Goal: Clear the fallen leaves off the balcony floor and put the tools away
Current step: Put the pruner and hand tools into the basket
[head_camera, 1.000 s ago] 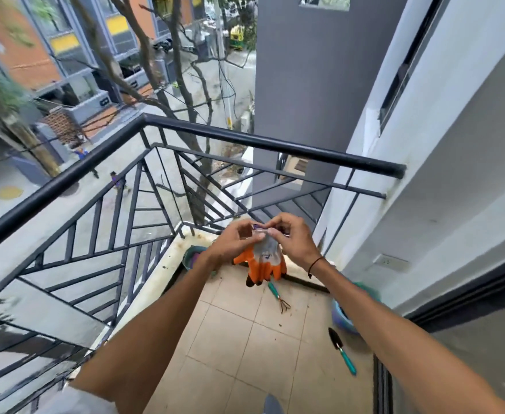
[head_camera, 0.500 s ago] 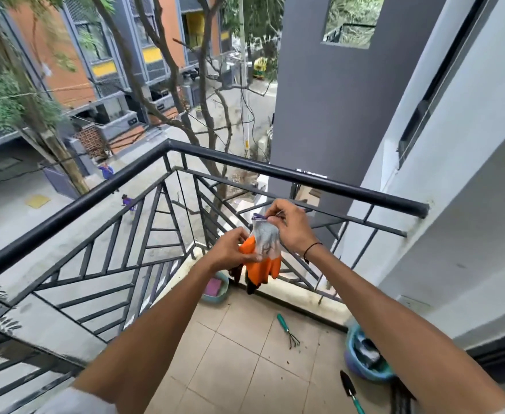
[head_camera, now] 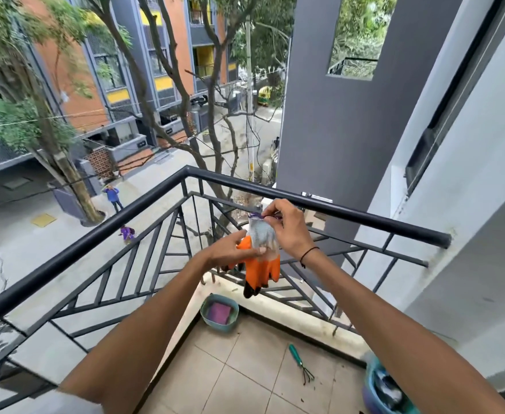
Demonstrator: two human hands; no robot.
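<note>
1. Head view: we hold a glove (head_camera: 261, 261) up in front of us, just inside the railing (head_camera: 350, 209), well above the balcony floor (head_camera: 245, 380).
2. The glove hangs with its long axis near vertical: grey cuff on top, orange fingers pointing down.
3. Our right hand (head_camera: 287, 231) is the upper grip, pinching the cuff's purple edge between thumb and fingertips, wrist bent downward.
4. Our left hand (head_camera: 230, 249) is the lower grip, reaching in from the left, its fingers closed on the glove's body about where grey meets orange.
5. Both hands touch the glove; the cuff opening lies nearer the right hand, so pulling the glove on would probably mean the right hand spreading the cuff.
6. The hand rake (head_camera: 300, 366) lies untouched on the floor, below and to the right, between the green tub (head_camera: 220, 324) and the blue tub (head_camera: 373, 389).
7. We judge the leaf clearing not yet begun.
</note>
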